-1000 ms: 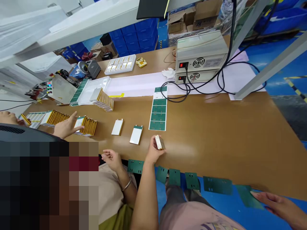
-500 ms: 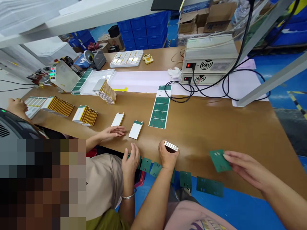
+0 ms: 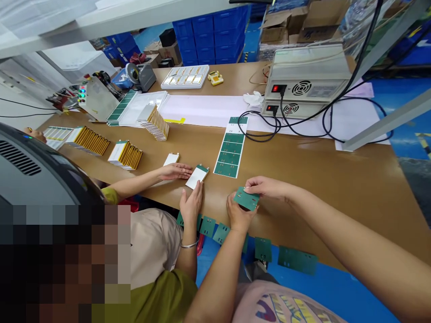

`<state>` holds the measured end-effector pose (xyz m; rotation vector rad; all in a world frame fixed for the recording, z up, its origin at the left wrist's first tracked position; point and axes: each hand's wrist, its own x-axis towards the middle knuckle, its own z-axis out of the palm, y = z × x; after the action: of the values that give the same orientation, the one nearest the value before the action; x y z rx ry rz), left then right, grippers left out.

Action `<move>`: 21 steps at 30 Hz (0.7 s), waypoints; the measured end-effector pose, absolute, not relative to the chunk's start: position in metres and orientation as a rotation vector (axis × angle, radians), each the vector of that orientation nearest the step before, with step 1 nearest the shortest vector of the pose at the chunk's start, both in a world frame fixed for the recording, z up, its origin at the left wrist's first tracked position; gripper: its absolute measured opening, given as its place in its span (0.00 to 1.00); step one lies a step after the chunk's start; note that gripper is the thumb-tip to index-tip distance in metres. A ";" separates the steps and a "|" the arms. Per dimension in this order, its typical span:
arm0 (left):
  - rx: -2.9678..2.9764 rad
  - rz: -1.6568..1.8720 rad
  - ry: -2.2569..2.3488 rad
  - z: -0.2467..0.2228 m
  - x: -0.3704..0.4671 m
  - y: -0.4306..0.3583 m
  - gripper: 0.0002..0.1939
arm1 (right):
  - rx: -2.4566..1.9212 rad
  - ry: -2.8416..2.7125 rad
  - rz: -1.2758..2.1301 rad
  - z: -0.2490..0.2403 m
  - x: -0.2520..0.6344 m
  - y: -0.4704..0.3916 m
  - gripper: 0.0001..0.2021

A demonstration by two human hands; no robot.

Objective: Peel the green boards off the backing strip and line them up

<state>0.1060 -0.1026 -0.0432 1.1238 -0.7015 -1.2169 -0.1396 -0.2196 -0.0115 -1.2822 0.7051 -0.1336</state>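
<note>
My left hand (image 3: pixel 238 216) is closed around a small stack of flat battery cells, seen edge-on a moment ago and now covered from above. My right hand (image 3: pixel 264 186) pinches the upper edge of a green insulating sheet (image 3: pixel 246 200) with small slots. The sheet lies over the top of the stack; I cannot tell if it is pressed against the cells. Left of my hands, a co-worker's two hands (image 3: pixel 192 204) flank a white battery cell (image 3: pixel 195 178) with a green end strip. Another white cell (image 3: pixel 171 158) lies behind them.
Several green pieces (image 3: pixel 263 249) hang along the table's front edge. A white sheet of green stickers (image 3: pixel 227 163) lies ahead. Stacked cells (image 3: pixel 125 155) stand to the left. Grey power units (image 3: pixel 305 83) and looped black cables (image 3: pixel 257 138) occupy the back right.
My right hand has moved left with the green sheet, from the right of the table to over the stack in my left hand. The co-worker's hands have closed in around the cell.
</note>
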 end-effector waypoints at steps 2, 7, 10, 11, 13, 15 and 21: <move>1.124 -1.225 -0.702 -0.044 0.106 -0.101 0.35 | -1.360 0.705 -0.133 -0.015 -0.139 -0.222 0.14; 1.134 -1.244 -0.717 -0.043 0.105 -0.101 0.35 | -1.609 0.732 -0.169 -0.019 -0.140 -0.221 0.12; 1.165 -1.244 -0.734 -0.042 0.105 -0.100 0.36 | -1.763 0.761 -0.194 -0.013 -0.141 -0.217 0.11; 1.188 -1.241 -0.732 -0.041 0.105 -0.100 0.36 | -1.799 0.770 -0.190 -0.010 -0.141 -0.215 0.10; 1.227 -1.252 -0.713 -0.040 0.104 -0.099 0.37 | -1.848 0.786 -0.177 -0.005 -0.141 -0.213 0.09; 1.230 -1.270 -0.701 -0.038 0.104 -0.098 0.36 | -1.863 0.796 -0.185 -0.005 -0.142 -0.212 0.09; 1.226 -1.111 -0.768 -0.024 0.102 -0.092 0.29 | -1.805 0.809 -0.230 -0.011 -0.144 -0.212 0.11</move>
<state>0.1024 -0.0923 -0.0243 1.2264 -0.7676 -1.1105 -0.1441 -0.2120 -0.0112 -1.8054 0.8089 -0.2301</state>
